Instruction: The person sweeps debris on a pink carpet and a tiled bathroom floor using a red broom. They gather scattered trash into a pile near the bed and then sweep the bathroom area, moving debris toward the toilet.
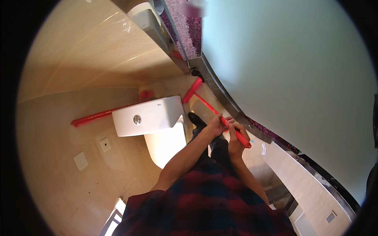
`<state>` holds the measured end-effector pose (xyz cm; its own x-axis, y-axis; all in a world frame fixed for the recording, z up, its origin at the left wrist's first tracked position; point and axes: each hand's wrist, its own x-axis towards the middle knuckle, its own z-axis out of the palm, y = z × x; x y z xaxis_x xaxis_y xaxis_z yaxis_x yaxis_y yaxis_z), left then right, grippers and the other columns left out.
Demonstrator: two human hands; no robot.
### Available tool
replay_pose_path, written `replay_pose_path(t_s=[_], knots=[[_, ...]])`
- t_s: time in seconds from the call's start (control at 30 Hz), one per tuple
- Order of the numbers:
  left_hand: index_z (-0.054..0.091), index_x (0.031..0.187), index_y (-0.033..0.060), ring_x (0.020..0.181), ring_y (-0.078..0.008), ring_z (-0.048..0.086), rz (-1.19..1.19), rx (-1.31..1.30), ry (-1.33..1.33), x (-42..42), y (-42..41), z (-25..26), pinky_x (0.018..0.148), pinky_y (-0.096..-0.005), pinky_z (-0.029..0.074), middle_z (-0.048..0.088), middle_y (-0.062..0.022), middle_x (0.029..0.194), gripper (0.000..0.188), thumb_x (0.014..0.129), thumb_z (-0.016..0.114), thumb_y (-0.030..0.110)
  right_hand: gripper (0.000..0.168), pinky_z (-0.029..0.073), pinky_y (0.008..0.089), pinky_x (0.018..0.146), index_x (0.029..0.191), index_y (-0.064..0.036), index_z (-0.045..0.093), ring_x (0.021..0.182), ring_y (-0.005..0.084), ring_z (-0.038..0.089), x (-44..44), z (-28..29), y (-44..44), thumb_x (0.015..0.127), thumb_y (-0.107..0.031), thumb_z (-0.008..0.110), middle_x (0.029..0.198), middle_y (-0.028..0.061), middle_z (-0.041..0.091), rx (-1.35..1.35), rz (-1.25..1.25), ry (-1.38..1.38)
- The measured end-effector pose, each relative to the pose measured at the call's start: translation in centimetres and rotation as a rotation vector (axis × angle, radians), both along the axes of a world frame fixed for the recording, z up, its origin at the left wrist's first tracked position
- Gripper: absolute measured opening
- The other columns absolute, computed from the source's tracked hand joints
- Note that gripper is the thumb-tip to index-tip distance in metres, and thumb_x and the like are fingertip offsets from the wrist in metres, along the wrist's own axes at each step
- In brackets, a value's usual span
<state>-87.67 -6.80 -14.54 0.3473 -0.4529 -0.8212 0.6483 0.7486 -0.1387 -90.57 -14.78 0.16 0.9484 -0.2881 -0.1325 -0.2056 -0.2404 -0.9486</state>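
A red long-handled floor tool with a crosswise head (192, 90), a broom or squeegee, slants down in front of me. My left hand (217, 125) holds the middle of its red handle (206, 105), thumb on top and some fingers spread beneath. Closer to my body, my right hand (238, 138) grips near the handle's thick upper end (244, 141). The tool's head is low, close to the floor, between the toilet tank (147, 116) and a dark sill; whether it touches the floor I cannot tell.
Two red poles (97, 117) lean along the wall behind the white toilet (166, 144). A frosted glass panel (280, 65) rises on the right above a dark sill (227, 100). A black object (196, 73) lies in the far corner. Wall plates (104, 144) are at left.
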Motion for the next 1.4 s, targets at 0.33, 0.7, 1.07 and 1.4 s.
replay_pose_path(t_s=[0.33,0.7,1.07,1.4], knots=[[0.042,0.085,0.0073,0.052,-0.0222,0.048,0.121,0.083,0.148,-3.9,-8.5,1.1,0.047,-0.0377,0.044,0.049,-0.0078,0.063,0.010,0.086,0.048,0.016,0.002,0.047,0.0255,0.066,0.090,0.001,0.064,0.071,0.0134,0.060,-3.4,4.2,-8.4,0.088,-0.001,0.063,0.079,0.0081,0.064,0.017,0.341,-0.097],[0.046,0.081,0.0047,0.046,-0.0217,0.045,-0.008,0.556,0.160,4.9,1.5,-7.5,0.042,-0.0360,0.040,0.047,-0.0106,0.061,0.005,0.083,0.046,0.001,0.013,0.049,0.0261,0.073,0.098,0.001,0.067,0.079,0.0155,0.063,1.1,-4.5,0.8,0.087,-0.005,0.068,0.088,0.0094,0.067,0.178,0.066,-0.022],[0.050,0.074,0.0032,0.048,-0.0185,0.048,-0.175,0.498,0.216,-2.0,-3.1,5.1,0.043,-0.0323,0.041,0.049,-0.0062,0.061,0.009,0.084,0.052,0.002,0.007,0.046,0.0255,0.068,0.087,0.002,0.066,0.071,0.0137,0.059,-4.0,4.8,-0.9,0.085,0.002,0.060,0.083,0.0086,0.066,0.050,-0.103,0.046],[0.049,0.082,0.0022,0.049,-0.0197,0.048,-0.191,0.628,0.157,2.1,2.5,-5.7,0.044,-0.0336,0.041,0.047,-0.0071,0.062,0.001,0.082,0.049,0.002,0.007,0.047,0.0226,0.067,0.094,0.001,0.067,0.072,0.0097,0.059,-0.8,-2.1,2.7,0.088,-0.002,0.064,0.084,0.0050,0.066,0.200,-0.107,0.099]])
